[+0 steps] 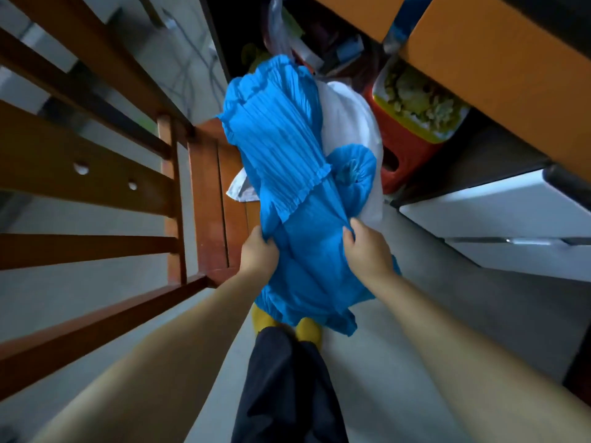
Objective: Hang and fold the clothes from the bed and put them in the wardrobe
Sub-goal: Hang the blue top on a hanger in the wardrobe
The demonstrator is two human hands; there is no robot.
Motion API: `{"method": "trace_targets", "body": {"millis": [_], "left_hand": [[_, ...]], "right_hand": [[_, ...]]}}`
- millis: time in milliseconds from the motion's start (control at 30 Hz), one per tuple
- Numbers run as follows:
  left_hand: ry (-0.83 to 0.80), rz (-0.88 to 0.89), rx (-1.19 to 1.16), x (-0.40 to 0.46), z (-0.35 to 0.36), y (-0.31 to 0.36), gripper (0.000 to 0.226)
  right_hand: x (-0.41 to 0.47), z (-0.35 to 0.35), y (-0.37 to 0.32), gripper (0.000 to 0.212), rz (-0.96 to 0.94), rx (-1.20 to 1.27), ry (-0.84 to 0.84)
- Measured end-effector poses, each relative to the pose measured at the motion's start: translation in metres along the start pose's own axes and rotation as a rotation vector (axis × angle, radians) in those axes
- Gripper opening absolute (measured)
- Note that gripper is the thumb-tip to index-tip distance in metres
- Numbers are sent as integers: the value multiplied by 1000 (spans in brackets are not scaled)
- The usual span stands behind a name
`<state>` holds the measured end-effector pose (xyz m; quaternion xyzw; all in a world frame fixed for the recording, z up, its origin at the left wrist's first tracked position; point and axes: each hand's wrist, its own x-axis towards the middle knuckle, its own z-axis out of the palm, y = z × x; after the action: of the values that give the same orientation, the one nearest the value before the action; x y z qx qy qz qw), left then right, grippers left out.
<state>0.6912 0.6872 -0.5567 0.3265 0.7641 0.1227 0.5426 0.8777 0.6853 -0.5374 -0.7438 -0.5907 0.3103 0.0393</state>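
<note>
while both hands hold it up, the blue pleated dress [281, 161] is mid-handling, not yet hung or folded.
left hand [258, 251] and right hand [367, 251] each pinch bunched fabric near its middle; it hangs over the floor beside the wooden bed frame [204, 199], a white garment [348, 123] behind it. judged next: find the shoulders and square it out.

Bright blue pleated dress [287, 174], ruffled tiers. White garment [348, 123] behind it. Red stool [406, 161], green-yellow patterned top. Reddish-brown wooden frame [204, 199] at left. Orange panel [499, 68] upper right. White drawer [499, 212]. Yellow slippers [308, 327]; dark navy trousers [284, 388]. Pale grey floor [383, 362].
</note>
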Motion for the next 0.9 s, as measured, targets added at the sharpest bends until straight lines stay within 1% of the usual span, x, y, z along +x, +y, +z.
{"method": "trace_targets", "body": {"millis": [100,200,300,400,433,500,567,600,667,733,800,833,900], "left_hand": [[56,9,-69,-15,-13,12,15],[110,89,-85,-42,-33,33,16],[162,149,-159,-75,-52,56,20],[272,203,-201,-116,-76,78,24],[309,237,-216,-131,-84,84,26],[356,327,-277,-164,-102,93,29],[358,335,-327,-188,-117,100,31],[358,333,-358,-204,-125,102,32],[359,376,-398,-232,-138,105,34],[413,470,-395,-259,-152,104,28],[414,507,-401,-286,-165,101,26],[405,516,-394,-300,-172,97,25],[362,524,-333,-329,-185,88,25]], "right_hand": [[-10,-20,-11,41,-53,135,22],[-21,-51,-31,40,-104,197,57],[-33,-89,-55,30,-130,269,90],[-46,-130,-82,18,-127,320,47],[-53,-144,-92,19,-134,339,20],[-68,-173,-113,31,-201,373,-20],[-78,-197,-131,40,-238,391,-24],[-86,-209,-141,40,-267,420,-28],[-104,-229,-160,27,-349,476,-1],[-126,-249,-184,21,-421,561,31],[-150,-264,-212,21,-469,654,42],[-164,-271,-227,21,-493,691,24],[-194,-282,-259,20,-531,809,-72]]}}
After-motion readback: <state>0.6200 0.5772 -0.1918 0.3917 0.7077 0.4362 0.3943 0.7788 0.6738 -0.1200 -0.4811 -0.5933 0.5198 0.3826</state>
